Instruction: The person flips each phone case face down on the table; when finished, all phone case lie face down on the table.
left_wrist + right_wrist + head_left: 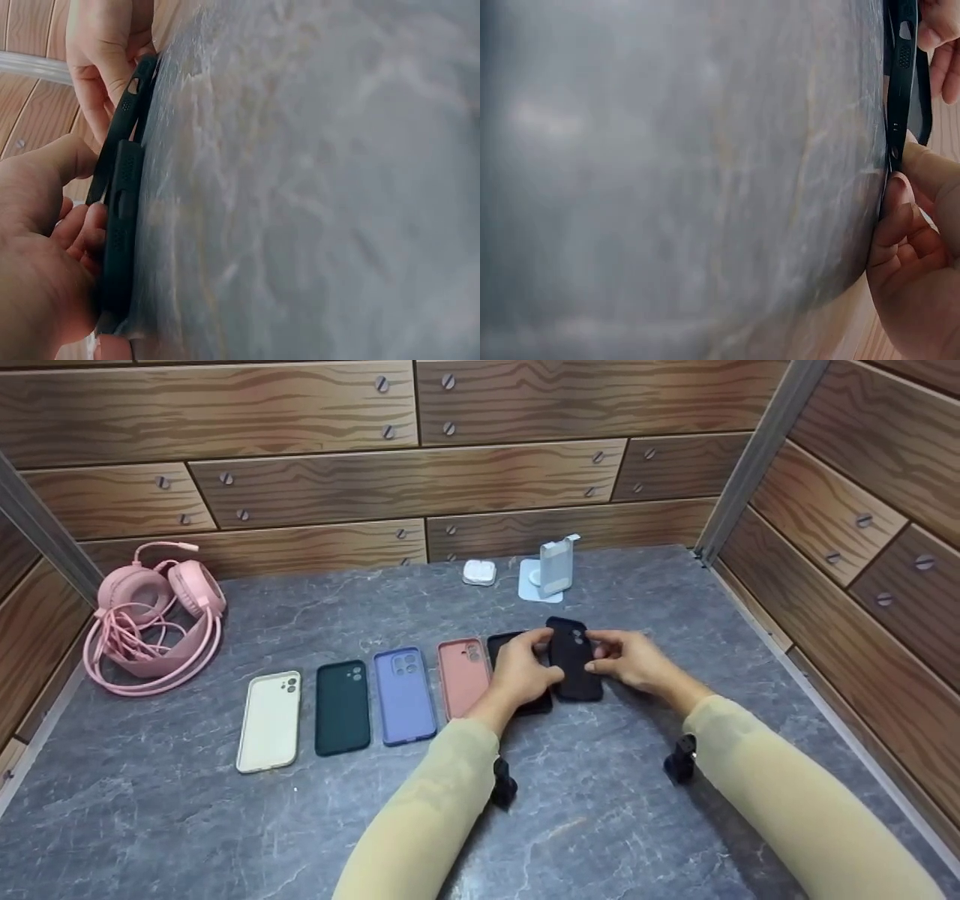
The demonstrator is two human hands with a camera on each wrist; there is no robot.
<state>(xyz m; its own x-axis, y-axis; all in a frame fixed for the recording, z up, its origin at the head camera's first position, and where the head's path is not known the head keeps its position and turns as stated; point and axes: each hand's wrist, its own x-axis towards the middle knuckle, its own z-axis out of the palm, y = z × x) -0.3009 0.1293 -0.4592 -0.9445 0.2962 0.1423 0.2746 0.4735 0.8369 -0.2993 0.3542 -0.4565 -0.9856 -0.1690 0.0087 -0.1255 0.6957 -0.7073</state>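
A black phone case [575, 671], its camera cutouts at the top, lies between my two hands on the table's right half. My left hand [519, 671] holds its left edge with thumb and fingers; my right hand [634, 660] pinches its right edge. Under my left hand lies another black phone case [537, 707], partly hidden. In the left wrist view the held case [120, 124] leans slightly, its near edge beside or over the other case [122, 225]. A pink phone case [459, 679] is just left of them, partly covered by my left wrist.
Further left, a blue-purple case [405, 701], a dark green case [342, 712] and a cream case [268, 727] continue the row. Behind stand a white earbud case [479, 573] and a light blue folding stand [556, 566]. Pink headphones [161, 600] with coiled cable occupy the back left corner. Wood-patterned walls [315, 495] enclose the table.
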